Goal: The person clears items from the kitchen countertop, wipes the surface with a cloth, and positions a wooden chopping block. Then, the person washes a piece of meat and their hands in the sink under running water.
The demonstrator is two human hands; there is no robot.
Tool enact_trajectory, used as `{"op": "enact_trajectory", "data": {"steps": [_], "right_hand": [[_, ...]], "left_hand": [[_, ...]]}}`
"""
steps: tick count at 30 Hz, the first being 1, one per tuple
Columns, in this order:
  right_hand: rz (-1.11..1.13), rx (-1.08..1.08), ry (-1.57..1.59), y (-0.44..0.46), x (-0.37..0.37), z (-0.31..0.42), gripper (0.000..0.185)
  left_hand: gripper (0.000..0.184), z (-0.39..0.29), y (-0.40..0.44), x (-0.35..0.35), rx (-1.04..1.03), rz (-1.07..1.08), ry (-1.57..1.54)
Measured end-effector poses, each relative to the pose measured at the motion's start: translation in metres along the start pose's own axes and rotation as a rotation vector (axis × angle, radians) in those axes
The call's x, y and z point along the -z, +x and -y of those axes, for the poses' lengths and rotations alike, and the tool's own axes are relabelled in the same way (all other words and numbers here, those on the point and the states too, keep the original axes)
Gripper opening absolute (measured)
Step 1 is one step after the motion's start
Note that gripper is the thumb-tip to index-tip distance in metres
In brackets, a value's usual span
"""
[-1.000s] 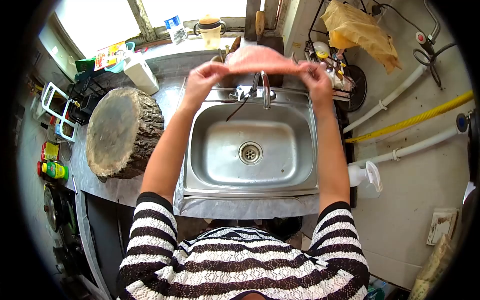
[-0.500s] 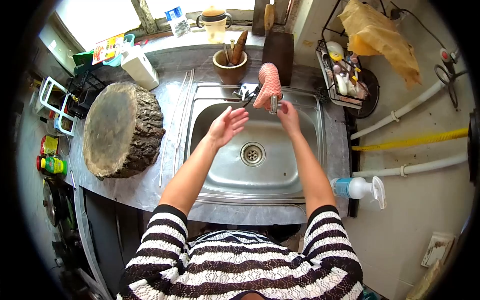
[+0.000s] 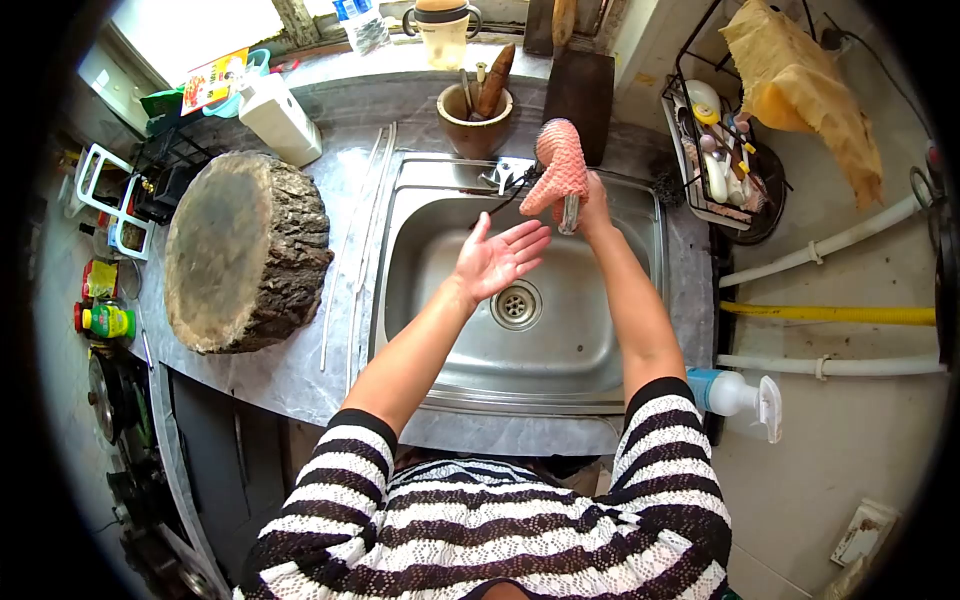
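A pink textured cloth (image 3: 560, 165) hangs draped over the faucet (image 3: 570, 215), whose spout end pokes out below it. My left hand (image 3: 502, 260) is palm up over the steel sink (image 3: 480, 345), fingers spread, holding nothing. Just right of the spout is my right hand (image 3: 595, 205), partly behind the cloth and the faucet; its fingers are mostly hidden, so what it touches cannot be made out. The drain (image 3: 517, 304) lies below and between the two hands.
A thick wooden log block (image 3: 245, 255) stands left of the sink, with thin rods (image 3: 360, 270) between. Behind are a brown pot (image 3: 474, 118) with utensils and a dark cleaver-like board (image 3: 579, 105). A wire rack (image 3: 712, 160) and a spray bottle (image 3: 730, 393) are at the right.
The cloth, stretched between both hands a second ago, now hangs on the faucet, released. My left hand has moved right and opened palm up; my right hand has moved up beside the faucet.
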State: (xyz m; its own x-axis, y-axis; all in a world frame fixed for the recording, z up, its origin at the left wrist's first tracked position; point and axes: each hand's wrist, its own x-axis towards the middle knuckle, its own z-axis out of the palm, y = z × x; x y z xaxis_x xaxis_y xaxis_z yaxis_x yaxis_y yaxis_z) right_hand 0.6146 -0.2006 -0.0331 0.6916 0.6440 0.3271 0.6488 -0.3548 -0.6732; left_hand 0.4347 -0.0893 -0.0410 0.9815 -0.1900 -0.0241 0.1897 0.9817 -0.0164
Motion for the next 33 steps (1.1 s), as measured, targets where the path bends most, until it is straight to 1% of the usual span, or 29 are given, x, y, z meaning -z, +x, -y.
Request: {"op": "enact_trajectory", "data": {"steps": [1,2,3,5,6,7,9,10,12,13,14,15,17,18,19,20,21,22,23,24,25,27,28,29,30,31,32,33], "right_hand": [[0.044,0.035,-0.159,-0.001,0.009,0.014,0.046],[0.040,0.034,-0.163,0.000,0.009,0.011,0.046],[0.043,0.056,-0.181,0.001,0.008,0.005,0.044],[0.041,0.078,-0.203,0.005,0.007,-0.006,0.043],[0.079,0.105,-0.248,0.006,0.007,-0.011,0.042],[0.117,0.131,-0.293,0.007,0.007,-0.016,0.041],[0.103,0.145,-0.302,0.007,0.005,-0.020,0.040],[0.111,0.153,-0.317,0.007,0.004,-0.022,0.041],[0.107,0.158,-0.338,0.009,0.001,-0.029,0.041],[0.093,0.174,-0.287,0.009,-0.001,-0.038,0.040],[0.080,0.191,-0.234,0.010,0.001,-0.037,0.039],[0.073,0.187,-0.237,0.007,0.001,-0.035,0.039],[-0.351,0.087,-0.217,-0.014,-0.005,-0.025,0.038],[-0.421,-0.080,-0.220,-0.026,-0.011,-0.017,0.038],[-0.391,-0.301,0.134,-0.041,-0.017,-0.006,0.036],[-0.350,-0.516,0.490,-0.054,-0.020,0.013,0.035],[-0.346,-0.561,0.799,-0.065,-0.036,0.004,0.027],[-0.336,-0.598,1.111,-0.075,-0.052,-0.003,0.025],[-0.374,-0.736,1.307,-0.076,-0.045,0.035,0.025],[-0.412,-0.874,1.503,-0.076,-0.034,0.071,0.028],[-0.414,-0.874,1.503,-0.081,-0.039,0.065,0.028],[-0.137,-0.770,1.513,-0.088,-0.049,0.054,0.025],[-0.084,-0.782,1.391,-0.088,-0.048,0.044,0.018],[-0.030,-0.792,1.270,-0.085,-0.042,0.042,0.012],[-0.147,-0.539,0.587,-0.083,-0.039,0.045,0.008],[-0.240,-0.261,-0.088,-0.080,-0.034,0.049,0.007],[-0.199,-0.304,0.067,-0.072,-0.010,0.063,0.022],[-0.199,-0.301,0.066,-0.064,-0.003,0.057,0.022]], "left_hand": [[0.074,0.003,0.006,0.004,0.033,0.038,-0.054],[0.065,0.008,0.012,0.001,0.015,-0.009,0.035],[0.065,0.012,0.020,-0.002,0.020,-0.005,0.036],[0.059,0.021,0.035,-0.009,-0.031,-0.258,0.188],[0.048,0.022,0.040,-0.009,-0.017,-0.227,0.196],[0.048,0.025,0.045,-0.011,-0.012,-0.224,0.198],[0.037,0.031,0.054,-0.019,-0.004,-0.332,0.270],[0.026,0.034,0.057,-0.023,0.010,-0.340,0.241],[0.023,0.033,0.062,-0.007,0.013,-0.356,0.260],[0.021,0.034,0.065,0.003,0.015,-0.377,0.272],[0.016,0.041,0.063,-0.021,-0.027,-0.542,0.286],[0.016,0.040,0.065,-0.012,-0.021,-0.539,0.290],[0.015,0.033,0.064,0.016,-0.214,-0.515,0.581],[0.017,0.027,0.058,0.008,-0.234,-0.604,0.753],[0.017,0.024,0.054,0.006,-0.233,-0.601,0.750],[0.021,0.022,0.051,0.004,-0.215,-0.778,0.755],[0.026,0.020,0.049,0.003,-0.198,-0.956,0.758],[0.031,0.016,0.048,0.015,-0.147,-0.950,0.694],[0.031,0.012,0.048,0.030,-0.146,-0.951,0.695],[0.031,0.008,0.048,0.045,-0.064,-0.687,0.559],[0.031,0.010,0.051,0.051,-0.028,-0.647,0.570],[0.033,0.017,0.055,0.051,0.043,-0.565,0.596],[0.034,0.034,0.062,0.051,-0.064,-0.522,0.480],[0.035,0.045,0.062,0.036,-0.171,-0.476,0.364],[0.034,0.046,0.055,0.009,-0.002,-0.447,0.320],[0.034,0.050,0.058,0.009,-0.002,-0.446,0.320],[0.033,0.058,0.066,0.010,-0.024,-0.476,0.395],[0.032,0.064,0.072,0.011,-0.048,-0.505,0.468]]}}
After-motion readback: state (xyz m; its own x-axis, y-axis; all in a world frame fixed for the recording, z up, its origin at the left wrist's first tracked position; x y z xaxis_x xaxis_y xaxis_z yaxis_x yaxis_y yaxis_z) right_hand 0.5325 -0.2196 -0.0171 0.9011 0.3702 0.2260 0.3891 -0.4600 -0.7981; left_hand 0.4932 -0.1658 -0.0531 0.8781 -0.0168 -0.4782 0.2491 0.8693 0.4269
